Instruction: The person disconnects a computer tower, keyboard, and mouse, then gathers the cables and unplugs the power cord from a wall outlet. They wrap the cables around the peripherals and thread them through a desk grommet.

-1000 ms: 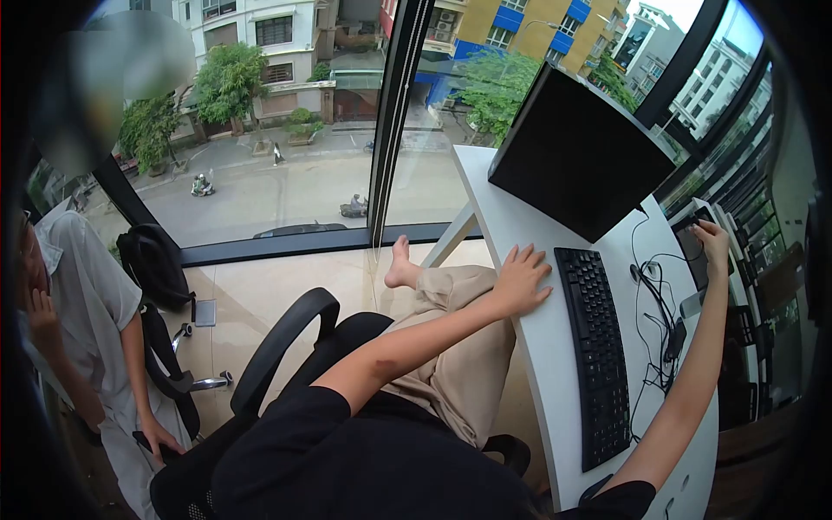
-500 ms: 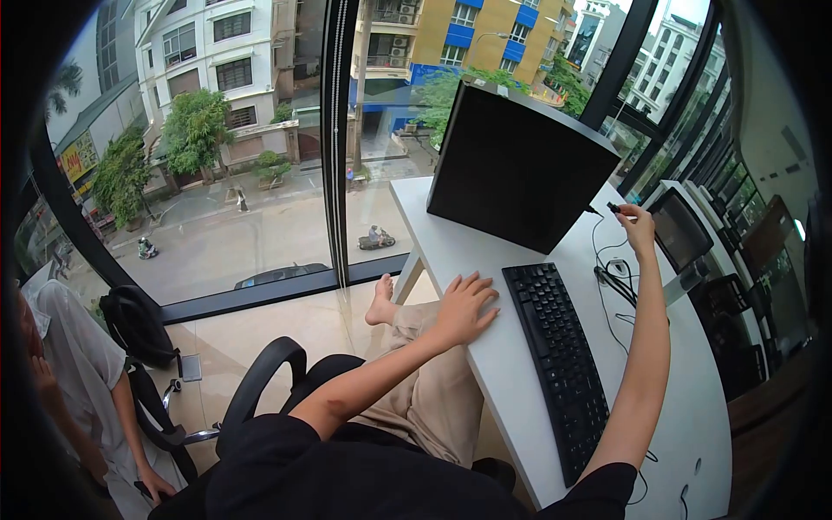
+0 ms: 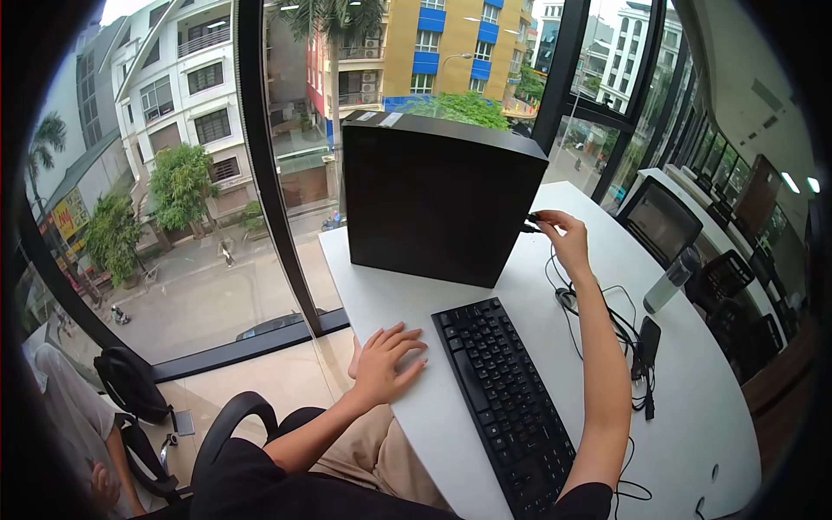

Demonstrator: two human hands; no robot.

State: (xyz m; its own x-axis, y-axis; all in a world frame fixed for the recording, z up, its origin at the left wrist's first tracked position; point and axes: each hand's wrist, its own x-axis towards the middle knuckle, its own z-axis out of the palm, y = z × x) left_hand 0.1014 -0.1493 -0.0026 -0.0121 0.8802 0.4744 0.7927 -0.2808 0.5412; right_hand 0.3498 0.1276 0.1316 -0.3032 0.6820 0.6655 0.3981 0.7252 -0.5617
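Note:
A black computer case stands upright on the white desk. At its right edge, my right hand pinches a small black cable plug between thumb and fingers. Whether the plug touches the case is hidden, since that side faces away. Another black plug shows just below it, beside the case. My left hand lies on the desk's near edge, fingers spread, holding nothing. Between my forearms lies a black keyboard.
Tangled black cables and a black power adapter lie right of my right forearm. A clear bottle stands farther right, near a dark monitor. A person sits at the left, near a black backpack.
My right hand has brought the plug closer, up to the case's right edge. My left hand still rests on the desk edge. The head view has turned right.

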